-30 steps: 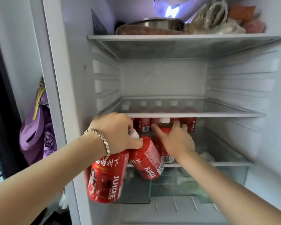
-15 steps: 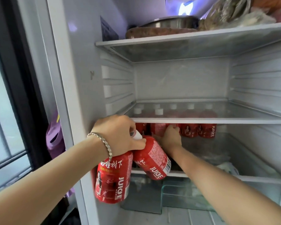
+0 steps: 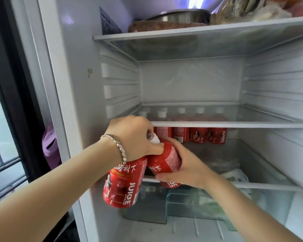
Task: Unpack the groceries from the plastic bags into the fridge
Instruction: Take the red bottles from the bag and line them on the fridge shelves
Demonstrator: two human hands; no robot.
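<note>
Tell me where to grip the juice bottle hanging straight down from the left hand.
Take the hanging juice bottle round its labelled mid-body, probably from the front: the left hand covers its neck and the tilted bottle crowds its upper right.

a steel bowl (image 3: 185, 15) sits at the back of the top glass shelf (image 3: 199, 32), under a bluish lamp glow (image 3: 192, 1). a flat, round brown thing (image 3: 164, 26) lies just in front of the bowl, touching or nearly touching it. clear bags of food (image 3: 243, 9) are piled to their right. a dark label (image 3: 109, 23) is stuck on the inner side wall. far left, a purple cloth thing (image 3: 50, 151) hangs beside a dark-framed window (image 3: 0, 137) with bars.
</note>
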